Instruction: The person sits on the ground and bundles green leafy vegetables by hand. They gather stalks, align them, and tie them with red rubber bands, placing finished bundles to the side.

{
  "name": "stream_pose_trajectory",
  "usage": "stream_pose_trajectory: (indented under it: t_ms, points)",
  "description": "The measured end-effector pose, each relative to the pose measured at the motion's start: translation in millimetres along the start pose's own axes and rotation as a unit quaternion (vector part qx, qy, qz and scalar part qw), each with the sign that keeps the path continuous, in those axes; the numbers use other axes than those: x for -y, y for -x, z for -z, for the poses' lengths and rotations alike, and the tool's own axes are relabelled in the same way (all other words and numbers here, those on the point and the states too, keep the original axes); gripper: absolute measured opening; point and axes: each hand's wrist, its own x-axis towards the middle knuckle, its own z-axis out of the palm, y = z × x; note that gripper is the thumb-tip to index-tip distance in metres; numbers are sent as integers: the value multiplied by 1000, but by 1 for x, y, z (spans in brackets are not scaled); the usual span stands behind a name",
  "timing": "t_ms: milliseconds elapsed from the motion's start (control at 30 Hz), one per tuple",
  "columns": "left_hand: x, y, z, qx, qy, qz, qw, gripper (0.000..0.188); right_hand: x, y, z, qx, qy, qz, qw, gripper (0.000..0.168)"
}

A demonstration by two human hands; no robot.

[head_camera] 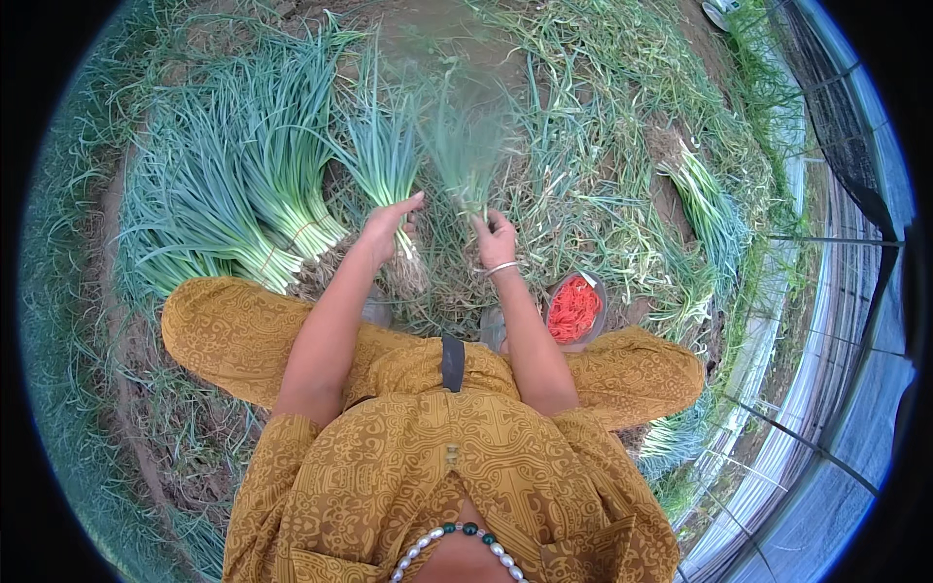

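Note:
My left hand [391, 227] is closed round the pale stems of a bunch of green onions [385, 167], whose leaves point away from me and whose roots hang below the hand. Just to its right, my right hand [497, 237] grips a few thin green stalks [470, 175] by their lower ends; their tops are blurred. Large tied bundles of green onions [270, 146] lie to the left, roots towards me. Beside my right forearm a bowl [599, 295] holds red ties [574, 310].
Loose leaves and stalks [598, 182] litter the soil ahead and to the right. More green onions [703, 197] lie at the far right, others [670, 437] behind my right knee. Plastic sheeting and dark netting [838, 131] line the right edge. Grassy plants [65, 291] stand along the left.

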Motion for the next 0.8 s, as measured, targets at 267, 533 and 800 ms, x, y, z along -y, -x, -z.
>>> stream_pose_trajectory:
  t_ms: [267, 533, 800]
  points:
    - [-3, 2, -2, -9, 84, -103, 991, 13, -5, 7, -15, -113, 113, 66, 985, 14]
    - [-26, 19, 7, 11, 62, -156, 986, 13, -5, 3, 67, -44, 501, 3, 864, 65]
    - [-14, 27, -9, 16, -7, -135, 991, 16, 49, 17, -41, 141, -90, -179, 970, 42]
